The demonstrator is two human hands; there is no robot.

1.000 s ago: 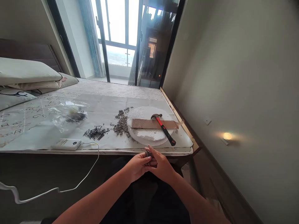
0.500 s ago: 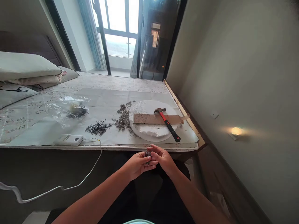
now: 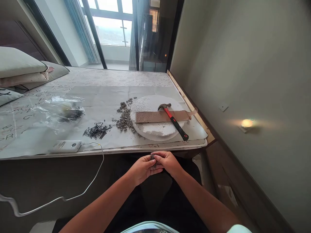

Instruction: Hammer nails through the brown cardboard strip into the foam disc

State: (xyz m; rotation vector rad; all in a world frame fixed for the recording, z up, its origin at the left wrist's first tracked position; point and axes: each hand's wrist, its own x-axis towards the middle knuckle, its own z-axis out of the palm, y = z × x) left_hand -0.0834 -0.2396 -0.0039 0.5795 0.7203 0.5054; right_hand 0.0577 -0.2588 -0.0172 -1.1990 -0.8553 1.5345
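Note:
In front of the bed's edge, my left hand [image 3: 143, 169] is closed around a small bundle of nails [image 3: 153, 163]. My right hand [image 3: 169, 163] meets it from the other side, thumb and fingers pinching at the same nails. Fingers partly hide the bundle. Beyond my hands a claw hammer [image 3: 173, 120] with a red and black handle lies across a brown perforated strip [image 3: 155, 117]. Both rest on a round white foam disc [image 3: 155, 132]. A heap of loose nails [image 3: 97, 130] lies to the left on the grey-white sheet.
Grey crumbly bits [image 3: 125, 118] lie beside the disc's left edge. A clear plastic bag [image 3: 58, 111] with dark contents and a white power bank [image 3: 66, 146] sit at left; a white cable [image 3: 85, 191] hangs from it. A wooden rail [image 3: 184, 94] borders the right side.
My right hand's raised fingers have come down and closed in on the nails against my left hand. The whole view has shifted slightly; the things on the bed stay put.

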